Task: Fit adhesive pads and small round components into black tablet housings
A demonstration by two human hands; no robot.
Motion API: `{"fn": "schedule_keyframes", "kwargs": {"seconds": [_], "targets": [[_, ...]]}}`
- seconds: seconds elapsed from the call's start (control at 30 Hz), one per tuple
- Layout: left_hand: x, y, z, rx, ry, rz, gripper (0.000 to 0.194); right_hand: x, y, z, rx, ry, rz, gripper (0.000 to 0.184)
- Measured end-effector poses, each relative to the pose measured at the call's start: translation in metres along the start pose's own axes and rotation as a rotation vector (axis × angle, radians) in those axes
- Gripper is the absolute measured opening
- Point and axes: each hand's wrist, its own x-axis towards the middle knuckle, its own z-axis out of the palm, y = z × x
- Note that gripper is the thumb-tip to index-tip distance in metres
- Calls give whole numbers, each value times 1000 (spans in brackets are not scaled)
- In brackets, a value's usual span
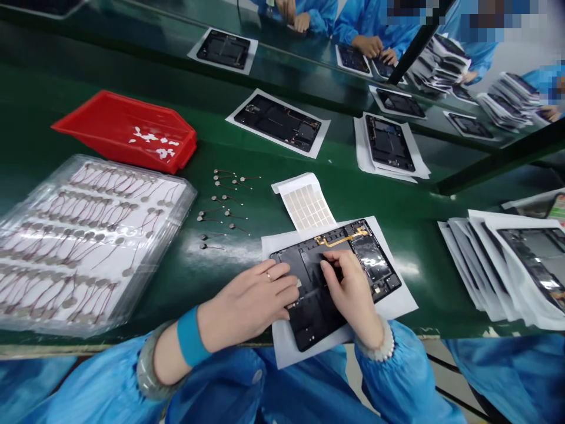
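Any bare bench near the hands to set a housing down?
Bare green bench lies between the white sheet and the stacked panels on the right. Another patch sits left of the sheet, by the wired discs. Crowded: left hand, right hand, housing, plastic tray.

Matt plastic and glossy bench under fluorescent shine

From here the matt black plastic tablet back point(304, 265) looks smooth, lying on thin white paper point(397, 306) atop the glossy green workbench point(176, 288). A shiny amber flex cable point(339, 240) crosses the panel; left of it sit a clear, crinkled plastic tray point(185, 194) and a smooth red plastic bin point(176, 147). Below it, a blue cloth sleeve point(397, 377) shows a soft sheen.
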Motion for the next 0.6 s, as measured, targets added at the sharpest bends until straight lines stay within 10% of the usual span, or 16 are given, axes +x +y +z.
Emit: {"fn": "schedule_keyframes", "kwargs": {"seconds": [0.6], "targets": [[3,-19,2,-177,-58,49,16,0,-2,-2,-25,-46,-19,12]]}}
